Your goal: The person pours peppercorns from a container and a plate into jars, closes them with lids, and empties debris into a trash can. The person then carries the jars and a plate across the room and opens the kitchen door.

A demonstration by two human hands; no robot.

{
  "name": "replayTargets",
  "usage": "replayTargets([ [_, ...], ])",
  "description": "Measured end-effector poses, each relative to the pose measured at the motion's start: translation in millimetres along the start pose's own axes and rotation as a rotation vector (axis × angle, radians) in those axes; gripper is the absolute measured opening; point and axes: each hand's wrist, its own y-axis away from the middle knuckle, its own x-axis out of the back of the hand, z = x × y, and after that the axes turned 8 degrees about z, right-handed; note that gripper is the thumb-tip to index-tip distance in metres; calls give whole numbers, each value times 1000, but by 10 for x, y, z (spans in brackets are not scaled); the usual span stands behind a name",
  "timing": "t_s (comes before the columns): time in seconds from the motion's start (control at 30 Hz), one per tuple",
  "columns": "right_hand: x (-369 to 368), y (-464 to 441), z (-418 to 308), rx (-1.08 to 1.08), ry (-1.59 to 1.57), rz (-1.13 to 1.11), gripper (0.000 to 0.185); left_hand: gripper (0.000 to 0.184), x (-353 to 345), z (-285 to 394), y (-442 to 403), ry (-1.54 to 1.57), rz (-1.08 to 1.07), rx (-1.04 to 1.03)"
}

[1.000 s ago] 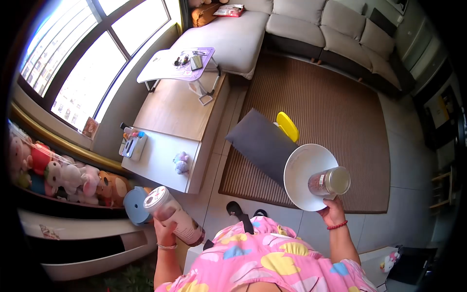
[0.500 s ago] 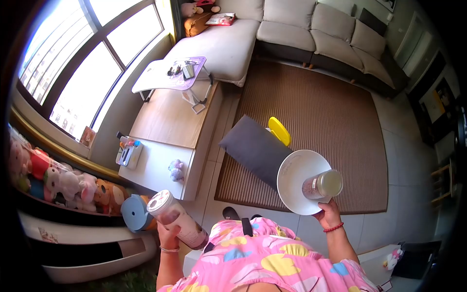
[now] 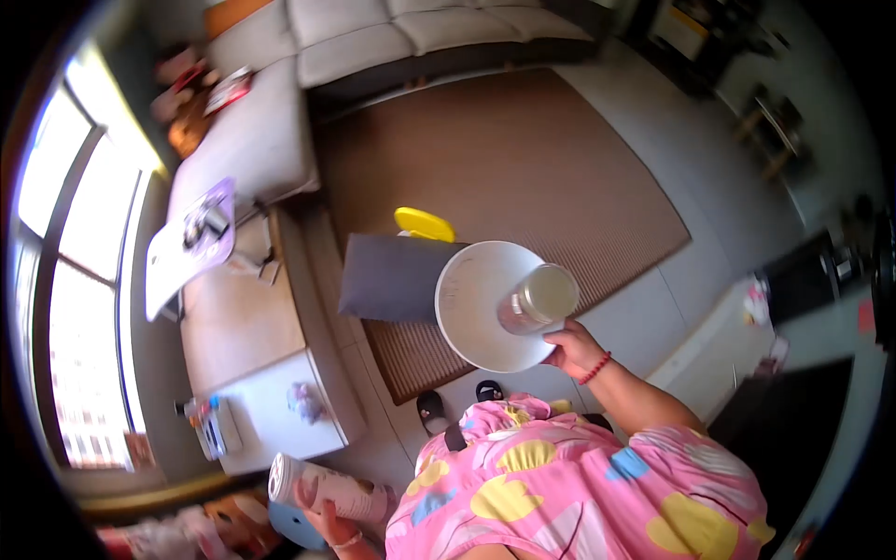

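My right hand [image 3: 576, 349] is closed on the rim of a large white bowl [image 3: 469, 303], held out in front of my body. A clear jar [image 3: 547, 295] with a pale lid stands tilted in the bowl, close to my fingers. What fills that jar is blurred. Lower down on the left, my left hand [image 3: 329, 525] is wrapped round a tall clear canister [image 3: 347, 492] with a white lid and a printed label. It lies nearly sideways in my grip.
Past the bowl, a dark grey box-like seat [image 3: 387, 277] and a yellow object [image 3: 425, 224] are on the brown rug [image 3: 485, 149]. A low cabinet [image 3: 271, 425] runs along the window side, with a folding table [image 3: 191, 257] on it. A light sofa [image 3: 350, 51] stands behind.
My view has turned to the right. The bowl with its jar is still in my right hand. The canister in my left hand has tipped further towards horizontal and sits lower in view.
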Motion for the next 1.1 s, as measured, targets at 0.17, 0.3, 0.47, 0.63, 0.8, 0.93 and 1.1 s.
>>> replayTargets([
  [0.17,-9,176,112,50,-107,87,35,81,-53,83,-475,41,-184,76],
  [0.3,315,439,262,86,-194,138,34,81,-384,101,-542,7,-281,81],
  [0.47,837,822,152,178,-212,263,36,83,-856,-58,-553,-15,-453,116],
  [0.63,1462,1306,27,284,-208,410,41,86,-1725,-304,-342,13,-646,162],
  [0.8,2010,1502,-3,386,-236,528,45,91,-2524,-521,-115,-59,-795,199],
  [0.93,2203,1591,-74,443,-365,601,43,91,-3065,-562,-53,-78,-881,199],
  [1.1,2432,1589,-257,464,-562,671,48,93,-3744,-733,-145,-101,-974,264],
])
